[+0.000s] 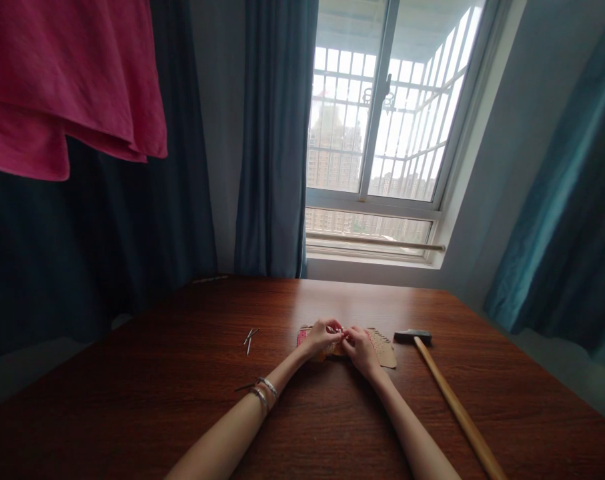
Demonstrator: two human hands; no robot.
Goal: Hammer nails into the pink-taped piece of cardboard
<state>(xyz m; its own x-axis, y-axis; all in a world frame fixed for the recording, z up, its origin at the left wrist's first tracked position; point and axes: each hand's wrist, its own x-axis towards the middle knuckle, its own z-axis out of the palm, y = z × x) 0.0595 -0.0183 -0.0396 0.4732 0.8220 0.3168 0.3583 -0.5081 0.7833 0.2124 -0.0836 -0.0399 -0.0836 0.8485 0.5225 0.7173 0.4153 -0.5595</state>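
Note:
My left hand (323, 339) and my right hand (360, 349) meet over a flat tan piece (388, 358) that looks like cardboard, lying on the table. Rows of small marks or holes run across its right part, and a pink patterned area (302, 335) shows at its left end. Thumb and fingers of both hands are pinched together, their tips almost touching. Whatever sits between them is too small to make out. The hands cover the middle of the piece.
A hammer (452, 393) with a long wooden handle lies to the right on the brown wooden table (182, 400). Several thin metal nail-like pieces (249, 341) lie to the left. Beyond the table are blue curtains (277, 133) and a window (372, 133); pink cloth (72, 80) hangs upper left.

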